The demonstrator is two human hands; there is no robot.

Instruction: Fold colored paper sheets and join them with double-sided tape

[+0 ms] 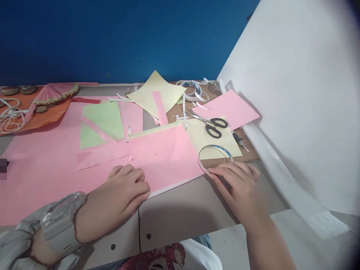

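A pink sheet of paper (165, 155) lies in front of me, with a pale white strip of tape along its near edge. My left hand (126, 191) rests on the near left part of that edge, fingers curled with the fingertips pressed to the paper. At the sheet's near right corner, my right hand (239, 183) pinches a thin roll of double-sided tape (200, 159) between thumb and fingers. The roll stands tilted, and some of its ring is hidden behind the hand. Beyond it, black-handled scissors (213, 130) lie partly open on a yellow sheet (219, 146).
A utility knife (237, 138) lies right of the scissors. Tape rolls (192, 91), a pink square (227, 110), yellow paper (156, 84) and green paper (101, 125) lie farther back. A folded pink fan (56, 93) is at left. Blue (112, 37) and white panels (303, 93) bound the table.
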